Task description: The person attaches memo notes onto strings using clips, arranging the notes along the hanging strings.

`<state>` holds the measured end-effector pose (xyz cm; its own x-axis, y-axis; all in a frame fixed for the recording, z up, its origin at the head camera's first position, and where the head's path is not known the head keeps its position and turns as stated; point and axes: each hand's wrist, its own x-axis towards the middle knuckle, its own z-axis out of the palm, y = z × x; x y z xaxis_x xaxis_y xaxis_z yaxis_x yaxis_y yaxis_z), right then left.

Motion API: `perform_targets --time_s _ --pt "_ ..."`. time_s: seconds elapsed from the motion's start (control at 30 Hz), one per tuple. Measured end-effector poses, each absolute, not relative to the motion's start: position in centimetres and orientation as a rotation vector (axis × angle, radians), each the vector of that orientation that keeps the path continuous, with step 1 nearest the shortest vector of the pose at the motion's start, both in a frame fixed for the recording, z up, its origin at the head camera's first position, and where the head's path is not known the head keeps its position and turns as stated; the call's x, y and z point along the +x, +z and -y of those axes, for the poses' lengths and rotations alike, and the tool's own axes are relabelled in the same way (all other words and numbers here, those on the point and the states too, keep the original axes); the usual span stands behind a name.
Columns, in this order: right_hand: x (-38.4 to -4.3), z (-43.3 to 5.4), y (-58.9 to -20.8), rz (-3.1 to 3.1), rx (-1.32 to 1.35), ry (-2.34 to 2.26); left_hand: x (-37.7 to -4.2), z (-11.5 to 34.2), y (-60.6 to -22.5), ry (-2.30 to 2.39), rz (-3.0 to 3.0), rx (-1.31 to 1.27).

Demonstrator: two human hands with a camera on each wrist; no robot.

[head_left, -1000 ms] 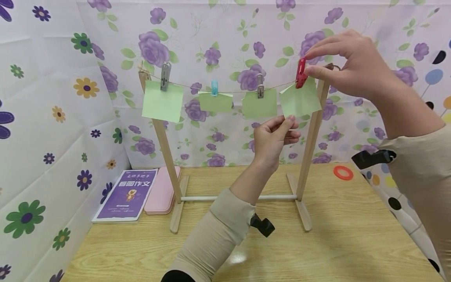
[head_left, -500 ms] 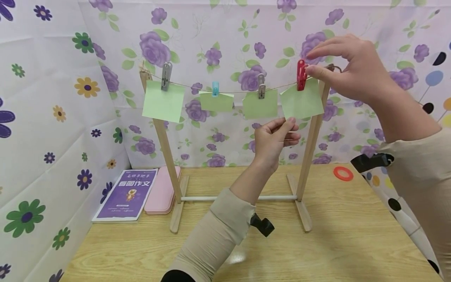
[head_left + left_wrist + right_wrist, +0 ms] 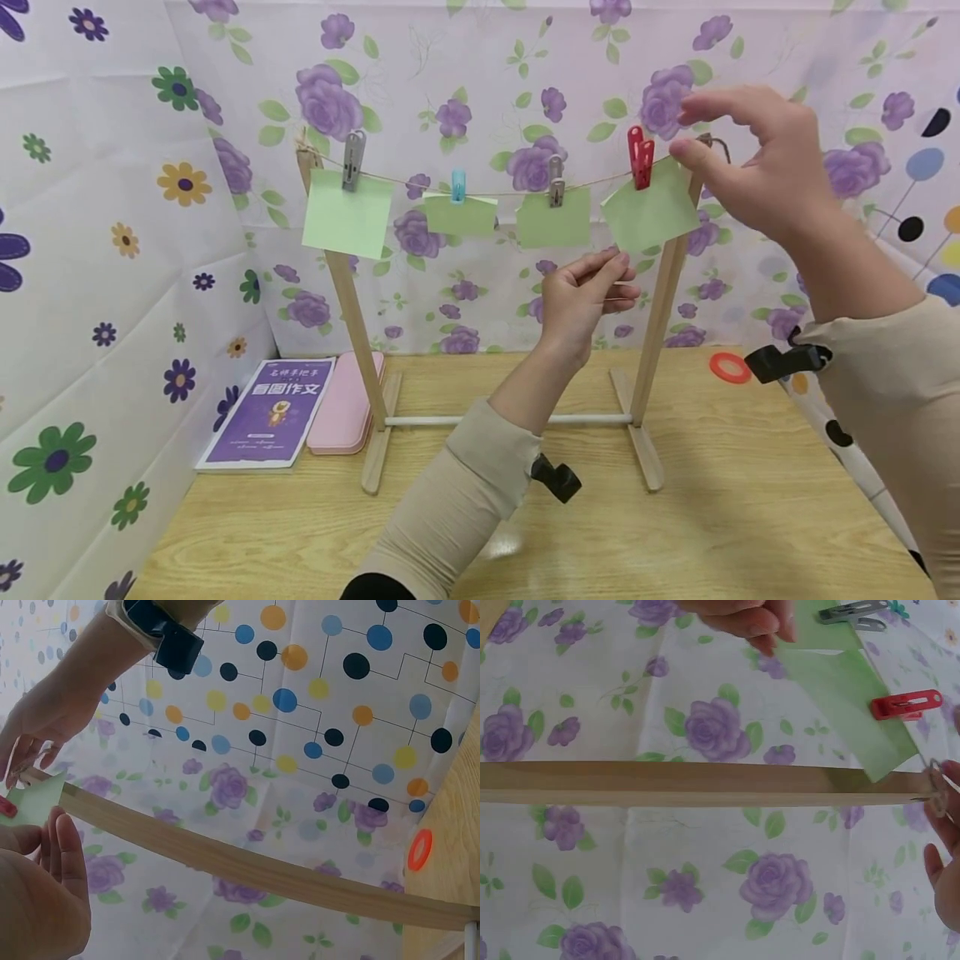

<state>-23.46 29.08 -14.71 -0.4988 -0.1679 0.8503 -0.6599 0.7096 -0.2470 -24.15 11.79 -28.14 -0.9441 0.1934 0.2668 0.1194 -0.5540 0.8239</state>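
Note:
A green paper sheet (image 3: 649, 212) hangs tilted from the string under a red clothespin (image 3: 641, 158), near the right post. Thumb and fingertips of my left hand (image 3: 577, 304) pinch its lower left corner; the right wrist view shows that corner right at the fingertips. My right hand (image 3: 772, 158) is just right of the clothespin and holds nothing, thumb and index finger spread apart. Further left on the string, grey clothespins (image 3: 353, 162) (image 3: 556, 182) and a light blue clothespin (image 3: 458, 187) hold more green sheets (image 3: 347, 215).
The string is tied between two posts (image 3: 351, 333) of a wooden stand, joined low by a white rod (image 3: 427, 422). A purple book (image 3: 262, 417) and a pink case (image 3: 341, 408) lie at the left. A red ring (image 3: 729, 367) lies at the table's back right.
My right hand has let go of the red clothespin and moved right, its thumb and finger spreading. The sheet has tilted, its lower edge swinging right. My left hand has hardly moved.

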Motion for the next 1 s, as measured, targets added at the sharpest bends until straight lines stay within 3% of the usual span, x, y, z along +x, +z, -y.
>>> perform_targets --time_s 0.53,1.0 --pt "-23.0 -30.6 -20.8 1.701 0.389 1.01 -23.8 -9.5 -31.0 2.514 -1.695 0.552" --pt "-19.9 -30.8 -29.2 1.834 0.232 1.092 -23.0 -1.7 -38.8 1.984 -2.443 0.611"
